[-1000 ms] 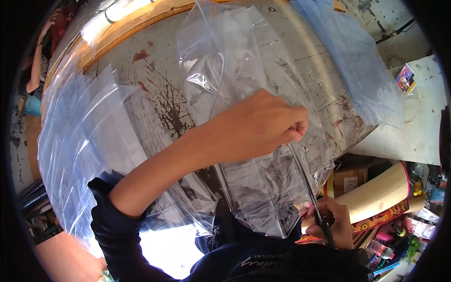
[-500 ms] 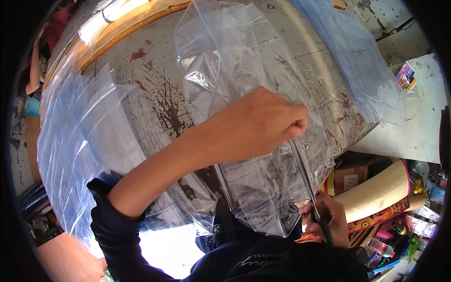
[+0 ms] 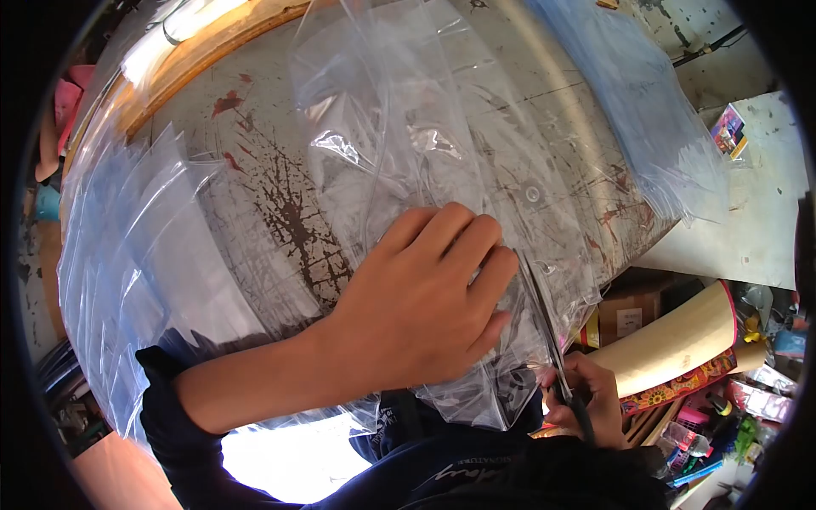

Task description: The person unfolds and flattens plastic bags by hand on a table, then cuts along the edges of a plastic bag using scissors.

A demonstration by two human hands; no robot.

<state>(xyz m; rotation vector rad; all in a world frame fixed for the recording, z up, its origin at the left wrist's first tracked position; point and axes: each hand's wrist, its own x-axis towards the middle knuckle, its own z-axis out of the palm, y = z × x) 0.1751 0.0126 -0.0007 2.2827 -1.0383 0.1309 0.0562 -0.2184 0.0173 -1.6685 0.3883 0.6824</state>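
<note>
Clear plastic sheeting [image 3: 442, 110] lies wrinkled and layered across the worn table in front of me. Over its near part rests my left hand [image 3: 425, 297], palm down, with its bent fingers apart and no hold on the plastic visible. At the right edge of the sheeting, my right hand [image 3: 595, 391] is closed on a pair of long scissors [image 3: 548, 327] with dark handles. The blades point away from me alongside the plastic, close to my left fingertips. Whether the blades are fully closed is hard to see.
More clear plastic pieces [image 3: 144, 255] lie stacked on the left. A bluish plastic bundle [image 3: 633, 102] hangs over the table's far right side. A cream roll [image 3: 680, 344], a cardboard box [image 3: 629, 319] and mixed clutter sit below right. Part of another person's arm [image 3: 47, 144] shows far left.
My left hand has moved back toward me and left, from a closed grip near the blades to fingers apart on the sheeting. My right hand and the scissors stay nearly in place.
</note>
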